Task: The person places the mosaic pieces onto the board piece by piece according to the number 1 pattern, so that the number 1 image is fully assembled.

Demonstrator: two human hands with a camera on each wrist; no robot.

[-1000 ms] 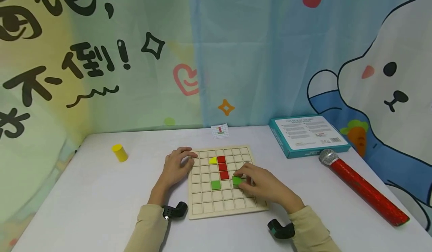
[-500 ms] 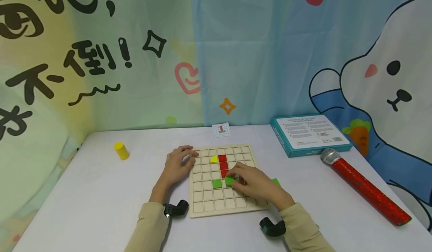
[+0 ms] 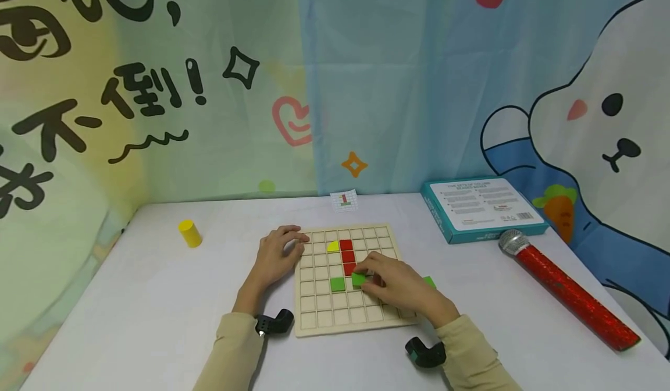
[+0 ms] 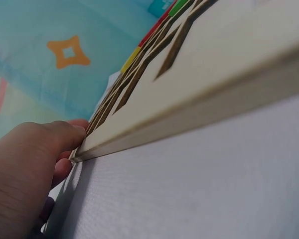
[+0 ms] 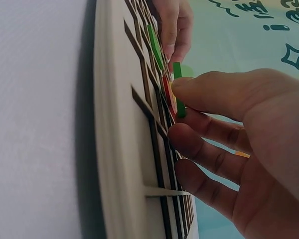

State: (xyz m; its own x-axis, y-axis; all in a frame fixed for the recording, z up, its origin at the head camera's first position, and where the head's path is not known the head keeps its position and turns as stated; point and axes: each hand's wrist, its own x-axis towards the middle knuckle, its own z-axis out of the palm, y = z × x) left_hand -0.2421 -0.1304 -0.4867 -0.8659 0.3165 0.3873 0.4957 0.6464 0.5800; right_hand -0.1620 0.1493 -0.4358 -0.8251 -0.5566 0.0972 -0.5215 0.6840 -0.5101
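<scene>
A wooden grid board (image 3: 319,321) lies on the white table. On it sit a yellow tile (image 3: 333,246), a column of red tiles (image 3: 346,256) and a green tile (image 3: 337,284). My right hand (image 3: 400,283) pinches another green tile (image 3: 358,280) between thumb and fingers, just below the red column. The right wrist view shows this held green tile (image 5: 179,89) standing slightly above the board's surface. At the board's upper left edge, my left hand (image 3: 275,254) rests with fingertips touching the rim; the left wrist view shows those fingers (image 4: 65,137) at the corner.
A further green piece (image 3: 429,281) lies right of the board, partly hidden by my right wrist. Behind the board is a small grid card (image 3: 344,200). A yellow cylinder (image 3: 190,233) stands left; a teal box (image 3: 484,210) and red microphone (image 3: 573,295) lie right.
My right hand has carried the green tile leftward across the board to beneath the red column, uncovering the green piece at the right. My left hand stays at the rim.
</scene>
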